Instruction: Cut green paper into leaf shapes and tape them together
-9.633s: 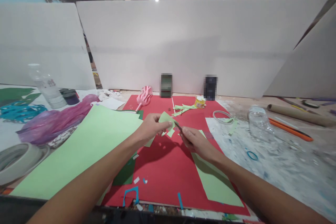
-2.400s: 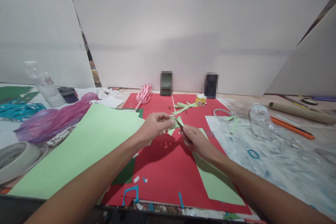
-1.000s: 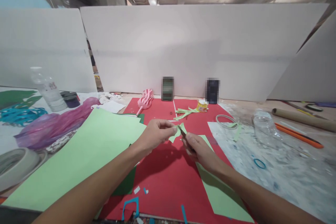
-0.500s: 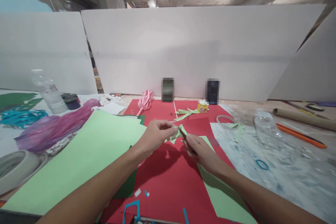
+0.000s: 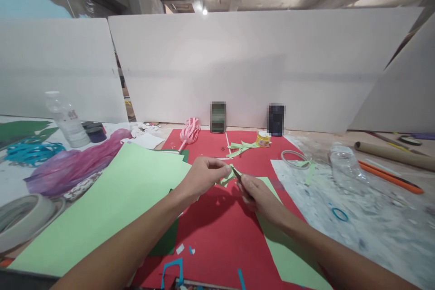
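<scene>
My left hand pinches a small scrap of light green paper above the red sheet. My right hand is closed round a small dark cutting tool, whose tip meets the scrap. Both hands hover over the middle of the red sheet, almost touching each other. Most of the tool is hidden inside my fingers.
A large light green sheet lies at left, another green piece at right. Green strips, a yellow jar, a pink bundle, tape rolls, bottles, a cardboard tube and white boards surround.
The green scrap has become smaller and more cut up in my left hand. Both hands stay together; the camera has tilted up slightly.
</scene>
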The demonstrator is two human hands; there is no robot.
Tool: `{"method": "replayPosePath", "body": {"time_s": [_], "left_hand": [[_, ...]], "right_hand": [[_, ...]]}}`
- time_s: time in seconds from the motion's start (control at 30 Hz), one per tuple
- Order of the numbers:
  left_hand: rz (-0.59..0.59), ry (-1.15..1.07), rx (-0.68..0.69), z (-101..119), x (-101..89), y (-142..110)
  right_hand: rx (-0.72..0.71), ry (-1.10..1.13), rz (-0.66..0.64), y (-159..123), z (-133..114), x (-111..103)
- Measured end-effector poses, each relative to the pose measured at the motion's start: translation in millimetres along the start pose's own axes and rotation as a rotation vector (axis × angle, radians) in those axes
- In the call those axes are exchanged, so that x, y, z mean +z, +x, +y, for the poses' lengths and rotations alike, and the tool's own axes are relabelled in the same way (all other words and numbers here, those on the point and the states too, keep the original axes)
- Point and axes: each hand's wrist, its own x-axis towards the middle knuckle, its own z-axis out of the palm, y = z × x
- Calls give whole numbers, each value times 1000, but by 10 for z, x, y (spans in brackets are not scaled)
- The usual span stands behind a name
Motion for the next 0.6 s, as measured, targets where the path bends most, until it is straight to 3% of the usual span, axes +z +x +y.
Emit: {"method": "replayPosePath", "body": {"time_s": [0.3,0.43,0.5,0.6], "left_hand": [[-2,52,-33,-9,-26,3],[-6,26,-38,-29,-57,43],[-4,-4,-32,-59,-75,72],[2,-48,-20,-122,-98,109]], "right_hand": [[0,-10,2,-1,-17,-9],[29,-11,62,53,10,-72],[18,-84,119,83,20,-127],[-31,-368,201,108,10,-217]]}}
